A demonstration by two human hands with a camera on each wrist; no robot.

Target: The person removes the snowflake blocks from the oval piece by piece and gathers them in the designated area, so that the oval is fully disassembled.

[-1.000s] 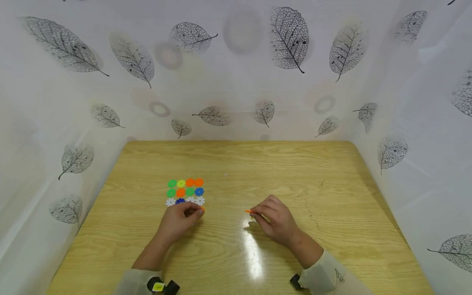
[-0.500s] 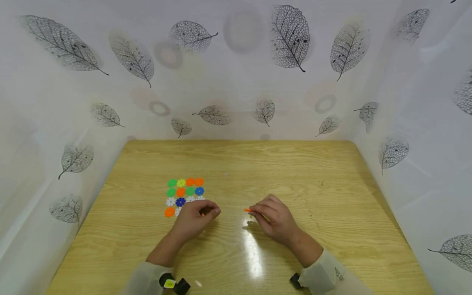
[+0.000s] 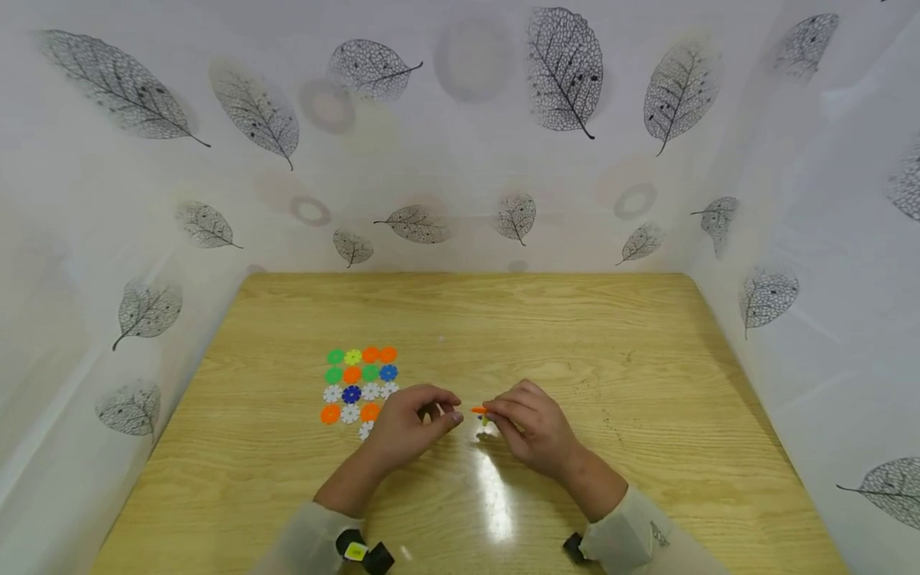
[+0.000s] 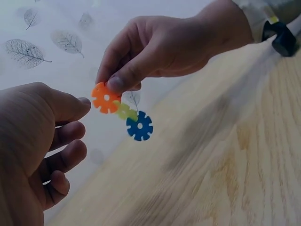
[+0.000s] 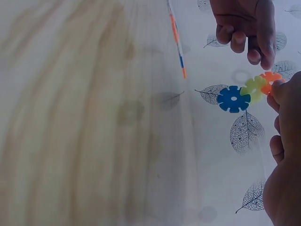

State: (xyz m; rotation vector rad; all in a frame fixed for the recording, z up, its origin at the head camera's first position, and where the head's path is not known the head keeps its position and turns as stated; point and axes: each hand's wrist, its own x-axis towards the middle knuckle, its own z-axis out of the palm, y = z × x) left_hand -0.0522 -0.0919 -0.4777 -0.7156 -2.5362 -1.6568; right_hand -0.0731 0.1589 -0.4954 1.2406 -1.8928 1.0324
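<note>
My right hand [image 3: 535, 423] pinches an orange notched disc [image 4: 106, 98] between thumb and fingers, above the table. Joined to it in a short chain are a yellow-green disc [image 5: 254, 89] and a blue disc [image 4: 139, 126], which hangs lowest in the left wrist view. My left hand [image 3: 413, 423] is held just left of that chain, its fingers loosely bent and nothing seen between them. A small gap separates its fingertips from the orange disc. Beyond the left hand lie rows of loose flower-shaped discs [image 3: 351, 394]; the hand hides part of the nearest rows.
The discs lie flat in green, yellow, orange, blue and white on the left of the wooden table [image 3: 575, 319]. A leaf-patterned white curtain [image 3: 460, 144] encloses the table's back and sides. Dark wrist cameras [image 3: 377, 557] sit at both cuffs.
My left hand has moved right, away from the loose discs and towards the right hand, uncovering some of the nearer rows. The right hand has stayed nearly still with the chain.
</note>
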